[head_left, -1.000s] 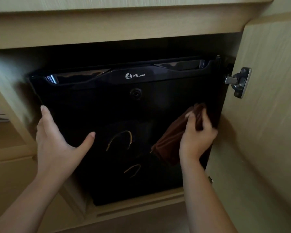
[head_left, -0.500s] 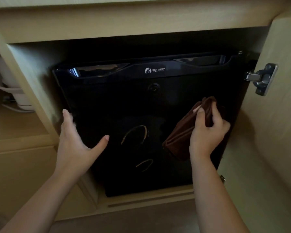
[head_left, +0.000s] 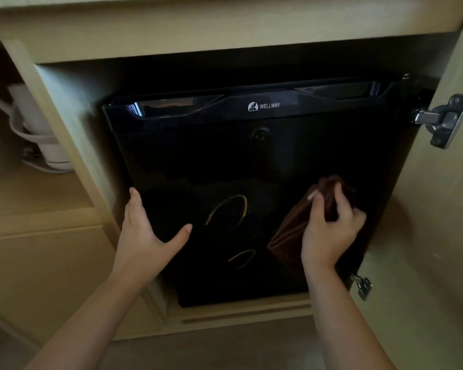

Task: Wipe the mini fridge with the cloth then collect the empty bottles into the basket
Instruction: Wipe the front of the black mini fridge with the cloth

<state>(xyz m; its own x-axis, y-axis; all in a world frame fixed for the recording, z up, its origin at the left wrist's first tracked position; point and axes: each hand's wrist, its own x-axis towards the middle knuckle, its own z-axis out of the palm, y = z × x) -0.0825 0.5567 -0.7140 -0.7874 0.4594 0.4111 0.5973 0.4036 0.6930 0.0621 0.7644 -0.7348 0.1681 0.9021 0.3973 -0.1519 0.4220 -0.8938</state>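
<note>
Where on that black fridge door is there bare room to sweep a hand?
The mini fridge door is bare in the broad band below the lock and above both hands, and in the strip between the left hand and the cloth. Crowded: lower right, where the right hand grips the cloth.

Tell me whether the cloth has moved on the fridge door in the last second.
Yes. Gripped by the right hand, the cloth has slid down, farther below the door's round lock.
</note>
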